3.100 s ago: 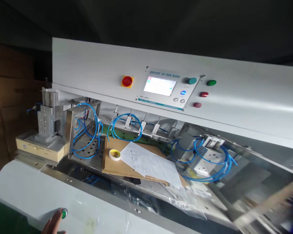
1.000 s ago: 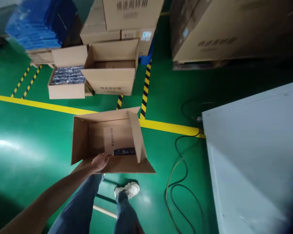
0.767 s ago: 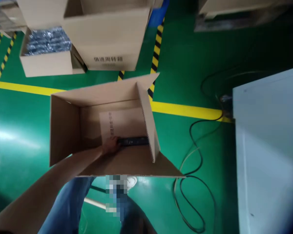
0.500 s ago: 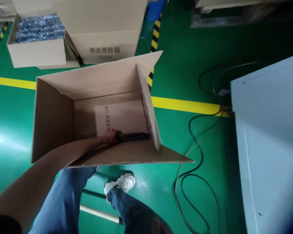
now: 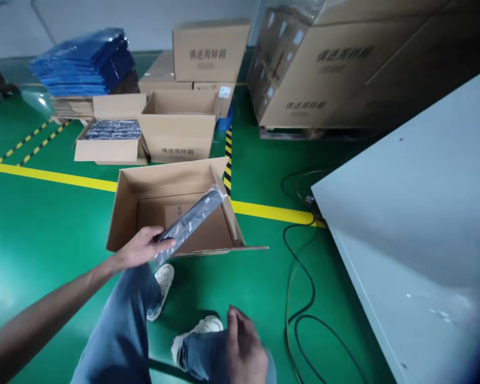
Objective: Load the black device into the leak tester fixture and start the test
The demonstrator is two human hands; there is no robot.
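Observation:
My left hand (image 5: 144, 246) grips the near end of a long, narrow, dark item in clear plastic wrap (image 5: 190, 224). The wrapped item slants up to the right over an open cardboard box (image 5: 122, 216), its far end near the box's right flaps. Printed characters show partly on a panel inside the box; the wrapped item covers some of the interior. Low in the view, my right hand (image 5: 246, 349) is over my right leg, somewhat blurred. Its fingers are loosely curled, with a gap to the thumb, and nothing shows in it.
Behind stand a carton of plastic-wrapped dark items (image 5: 114, 129), an open carton (image 5: 180, 133) and a stack of blue sheets (image 5: 86, 64). Large cartons (image 5: 304, 80) rest on a pallet at the back right. A pale cabinet (image 5: 404, 224) and floor cables (image 5: 304, 266) lie to the right.
My left hand has lifted the dark wrapped item from the bottom of the box to above it. My right hand has come further into view. The camera has tilted up.

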